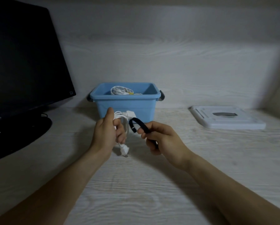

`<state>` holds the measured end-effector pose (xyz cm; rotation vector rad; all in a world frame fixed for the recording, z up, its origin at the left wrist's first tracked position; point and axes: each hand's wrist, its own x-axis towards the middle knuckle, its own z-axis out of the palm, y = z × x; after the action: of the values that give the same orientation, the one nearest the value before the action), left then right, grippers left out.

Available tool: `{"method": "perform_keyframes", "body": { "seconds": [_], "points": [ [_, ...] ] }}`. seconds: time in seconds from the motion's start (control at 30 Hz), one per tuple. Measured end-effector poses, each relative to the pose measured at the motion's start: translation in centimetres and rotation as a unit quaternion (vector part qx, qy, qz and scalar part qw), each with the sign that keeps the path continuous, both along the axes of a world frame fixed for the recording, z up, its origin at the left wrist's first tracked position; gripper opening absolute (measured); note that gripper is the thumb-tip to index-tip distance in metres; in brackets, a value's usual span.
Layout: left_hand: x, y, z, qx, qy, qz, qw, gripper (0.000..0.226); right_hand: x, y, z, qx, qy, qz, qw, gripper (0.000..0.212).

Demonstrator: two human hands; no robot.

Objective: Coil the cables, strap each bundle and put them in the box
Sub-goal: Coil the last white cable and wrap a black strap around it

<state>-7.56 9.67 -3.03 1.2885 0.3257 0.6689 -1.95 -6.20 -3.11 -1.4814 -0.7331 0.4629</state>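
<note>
My left hand (106,132) grips a coiled white cable (122,116) upright above the desk; one white plug (124,150) hangs below the fist and another sticks out at the top. My right hand (162,138) pinches a black strap (140,124), whose free end curls towards the coil without touching it. Behind both hands stands the blue box (125,104), open on top. Inside it lies another white cable bundle (121,90) with a yellow tie.
A black monitor (22,62) on its stand fills the left side of the desk. The box's white lid (225,117) lies flat at the right. A pale wall closes the back, close behind the box.
</note>
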Motion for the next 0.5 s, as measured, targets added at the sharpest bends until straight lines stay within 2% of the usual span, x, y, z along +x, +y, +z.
{"method": "perform_keyframes", "body": {
  "seconds": [0.1,0.17,0.27,0.37,0.43,0.5],
  "points": [
    [0.0,0.0,-0.2,-0.020,-0.006,-0.091,0.996,0.055,-0.3,0.0,0.0,-0.008,-0.014,0.012,1.000,0.026],
    [-0.1,0.0,-0.3,0.032,-0.008,-0.128,0.991,0.049,-0.3,0.2,-0.1,0.014,-0.010,0.017,1.000,0.034],
    [-0.5,-0.3,-0.3,0.092,-0.015,-0.171,0.981,0.024,-0.1,0.0,0.0,0.043,0.020,0.038,0.998,0.036],
    [-1.1,-0.7,0.0,0.157,-0.042,-0.251,0.954,0.012,0.0,-0.1,0.0,0.071,0.028,0.054,0.996,0.038],
    [-1.5,-0.9,0.3,0.191,-0.049,-0.284,0.938,0.021,0.0,-0.2,0.1,0.094,0.035,0.064,0.993,0.034],
    [-1.9,-1.0,0.6,0.208,-0.048,-0.277,0.937,0.030,0.1,-0.2,0.4,0.100,0.047,0.065,0.992,0.033]
  ]
}}
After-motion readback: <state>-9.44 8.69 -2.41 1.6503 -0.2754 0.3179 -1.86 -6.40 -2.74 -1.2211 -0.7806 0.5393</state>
